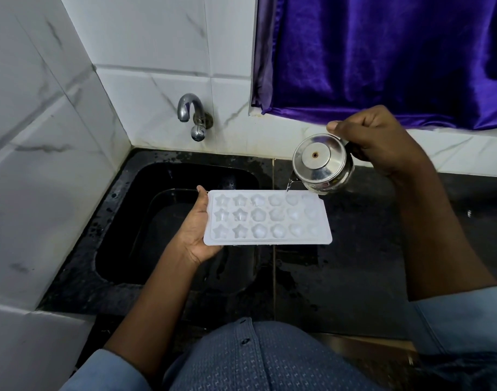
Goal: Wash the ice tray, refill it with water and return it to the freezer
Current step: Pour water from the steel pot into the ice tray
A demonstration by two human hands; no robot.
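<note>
The ice tray (268, 217), held level by the left hand (195, 232), is being refilled from a kettle (322, 164) gripped in the right hand (374, 139); freezing remains.

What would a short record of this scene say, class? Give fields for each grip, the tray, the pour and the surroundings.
Left grip: bare hand holding the ice tray by its left end, thumb on the rim.
Right grip: bare hand tilting a steel kettle by its handle.
Pour: thin water stream falling into the tray's far row, near its right end.
Tray position: roughly level, above the black sink and its right edge.
Tap: no water seen running.
Backdrop: purple curtain.
</note>
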